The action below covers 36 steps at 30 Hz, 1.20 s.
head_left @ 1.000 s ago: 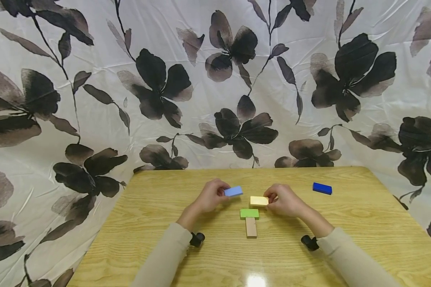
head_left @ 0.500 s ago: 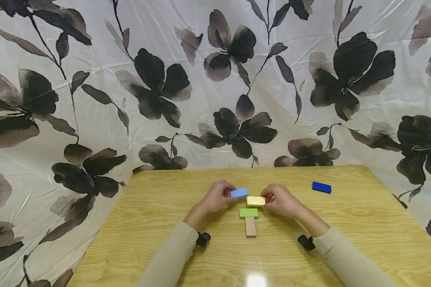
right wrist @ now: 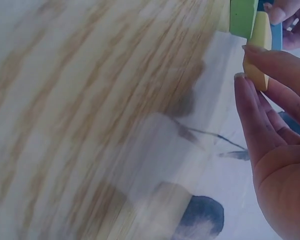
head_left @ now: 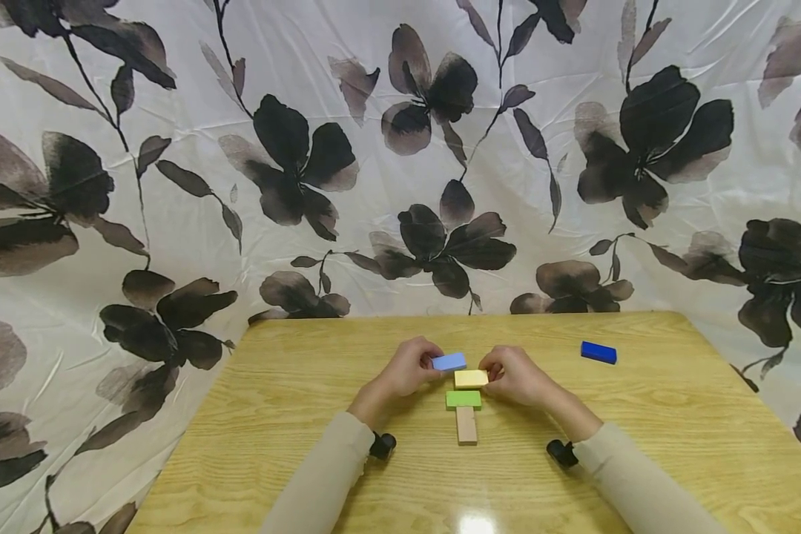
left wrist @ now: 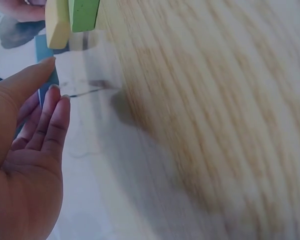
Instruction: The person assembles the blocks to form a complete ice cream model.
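My left hand [head_left: 406, 368] pinches one end of a light blue block [head_left: 449, 362] between thumb and fingers. From the right, my right hand [head_left: 515, 377] pinches the end of a yellow block [head_left: 471, 379]. The yellow block sits just beyond a green block [head_left: 463, 400], and the light blue one is behind it, a little to the left. A plain wood block [head_left: 466, 426] extends from the green block's near side, forming a T with it. In the left wrist view the light blue block [left wrist: 46, 70] shows partly behind the thumb.
A dark blue block [head_left: 598, 352] lies alone at the back right of the wooden table [head_left: 254, 445]. Behind the table's far edge hangs a white cloth [head_left: 374, 44] with dark flowers. Black wrist cameras sit at both cuffs.
My left hand has brought the light blue block to the right. My right hand has shifted the yellow block left, over behind the green one. The other blocks stay where they were.
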Tool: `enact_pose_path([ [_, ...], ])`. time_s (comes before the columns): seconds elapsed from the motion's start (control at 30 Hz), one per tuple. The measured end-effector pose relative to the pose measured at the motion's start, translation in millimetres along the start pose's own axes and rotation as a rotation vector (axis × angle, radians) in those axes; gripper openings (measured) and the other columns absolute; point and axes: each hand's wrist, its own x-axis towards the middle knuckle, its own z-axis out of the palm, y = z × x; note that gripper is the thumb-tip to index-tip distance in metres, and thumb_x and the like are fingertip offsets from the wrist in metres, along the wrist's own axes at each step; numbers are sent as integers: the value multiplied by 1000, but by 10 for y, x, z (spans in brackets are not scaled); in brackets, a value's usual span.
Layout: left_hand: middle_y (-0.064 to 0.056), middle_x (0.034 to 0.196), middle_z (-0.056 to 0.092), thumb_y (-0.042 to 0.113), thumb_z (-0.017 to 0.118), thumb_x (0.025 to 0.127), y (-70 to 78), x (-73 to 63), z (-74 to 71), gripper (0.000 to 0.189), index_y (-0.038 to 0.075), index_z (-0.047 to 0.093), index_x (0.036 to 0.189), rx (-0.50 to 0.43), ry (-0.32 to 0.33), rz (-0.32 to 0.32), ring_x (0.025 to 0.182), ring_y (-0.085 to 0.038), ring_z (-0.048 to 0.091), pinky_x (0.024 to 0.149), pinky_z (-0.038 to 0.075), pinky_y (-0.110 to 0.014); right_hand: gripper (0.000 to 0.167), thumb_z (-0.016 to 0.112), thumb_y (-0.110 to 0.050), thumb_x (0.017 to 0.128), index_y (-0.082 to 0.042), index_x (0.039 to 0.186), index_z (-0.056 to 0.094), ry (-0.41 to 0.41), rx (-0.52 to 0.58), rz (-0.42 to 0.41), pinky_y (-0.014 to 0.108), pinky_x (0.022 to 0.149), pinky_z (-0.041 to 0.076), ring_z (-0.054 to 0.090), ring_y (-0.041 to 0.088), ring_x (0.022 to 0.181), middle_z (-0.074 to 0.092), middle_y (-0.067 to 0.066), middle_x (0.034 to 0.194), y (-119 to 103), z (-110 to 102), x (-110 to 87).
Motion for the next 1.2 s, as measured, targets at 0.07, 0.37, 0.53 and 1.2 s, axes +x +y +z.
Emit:
enact_pose_path([
  [0.07, -9, 92, 61, 4, 81, 87, -5, 8, 6, 24, -4, 73, 109, 5, -6, -1, 75, -11, 55, 68, 49, -23, 23, 82, 6, 76, 4, 98, 75, -3, 2, 2, 27, 68, 51, 63, 22, 77, 65, 8, 85, 2, 11, 7],
  [0.37, -10, 91, 61, 4, 81, 87, -31, 31, 37, 26, -6, 73, 109, -6, -26, -13, 76, -10, 56, 68, 50, -22, 24, 84, 5, 76, 4, 99, 76, -22, 1, 14, 26, 67, 51, 61, 17, 75, 64, 6, 84, 31, 51, 23],
  [0.53, -10, 91, 60, 4, 81, 87, -12, 50, 46, 24, -5, 73, 108, -11, -38, -26, 77, -11, 56, 68, 49, -22, 23, 85, 4, 77, 4, 98, 76, -31, 2, 20, 25, 67, 50, 61, 17, 75, 65, 7, 83, 51, 64, 38],
  [1.2, -11, 96, 59, 0, 77, 89, -38, 96, 122, 25, -5, 72, 112, 24, -112, -60, 75, -9, 55, 67, 48, -21, 22, 78, 1, 83, 4, 105, 75, -103, 50, 115, 28, 69, 53, 62, 10, 78, 72, 7, 92, 81, 44, 75],
])
